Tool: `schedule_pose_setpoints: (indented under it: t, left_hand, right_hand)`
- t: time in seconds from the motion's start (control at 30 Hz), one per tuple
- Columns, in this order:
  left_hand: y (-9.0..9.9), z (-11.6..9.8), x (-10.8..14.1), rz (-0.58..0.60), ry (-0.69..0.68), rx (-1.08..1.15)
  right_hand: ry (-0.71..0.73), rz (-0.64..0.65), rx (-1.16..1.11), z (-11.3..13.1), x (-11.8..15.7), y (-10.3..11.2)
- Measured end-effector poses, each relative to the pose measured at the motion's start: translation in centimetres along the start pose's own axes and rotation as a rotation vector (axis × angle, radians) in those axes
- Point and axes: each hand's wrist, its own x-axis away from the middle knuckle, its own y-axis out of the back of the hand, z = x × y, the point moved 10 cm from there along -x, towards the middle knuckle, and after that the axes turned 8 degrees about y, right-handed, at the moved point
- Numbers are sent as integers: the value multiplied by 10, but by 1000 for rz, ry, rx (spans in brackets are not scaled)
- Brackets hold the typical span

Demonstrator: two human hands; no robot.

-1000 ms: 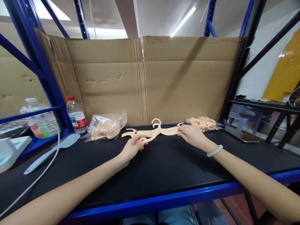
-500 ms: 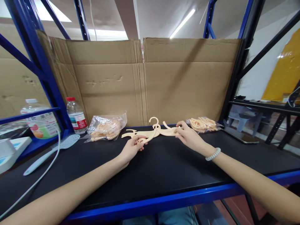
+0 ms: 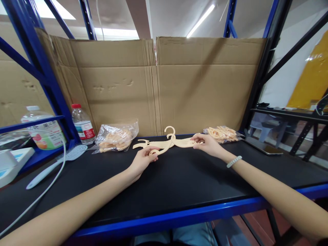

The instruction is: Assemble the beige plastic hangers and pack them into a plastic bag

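Note:
Cream plastic folding hangers overlap near the back of the black tabletop, their hooks pointing up. I cannot tell exactly how many pieces there are. My left hand pinches the end of a hanger arm that slants down toward me. On the other side, my right hand has its thumb and fingers closed on the right end of a hanger arm. Other arms stick out to the left behind my left hand. My fingers partly cover both gripped ends.
Clear bags of cream plastic pieces lie at left and right. A red-capped bottle, a hairbrush and a white cable are at left. A phone lies at right. Cardboard walls the back.
My right hand has shifted slightly right and closed on the hanger arm. The right arm piece that stuck up now lies down in line with the other. My left hand keeps its hold.

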Motion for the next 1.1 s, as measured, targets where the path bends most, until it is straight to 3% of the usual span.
schedule_pose_setpoints:
  t: [0.4, 0.57, 0.83, 0.97, 1.1]
  left_hand:
    - [16, 5, -2, -147, 47, 193]
    - [4, 1, 1, -60, 31, 133]
    - [-23, -2, 11, 58, 41, 65]
    - [-38, -6, 19, 142, 13, 29]
    - [-38, -5, 21, 130, 16, 31]
  right_hand:
    - [-20, 5, -191, -6, 0, -1]
    - [-46, 25, -413, 3, 2, -19]
    - [-97, -112, -710, 11, 10, -45]
    - [-70, -17, -713, 29, 13, -60]
    - [-92, 163, -743, 44, 19, -80]
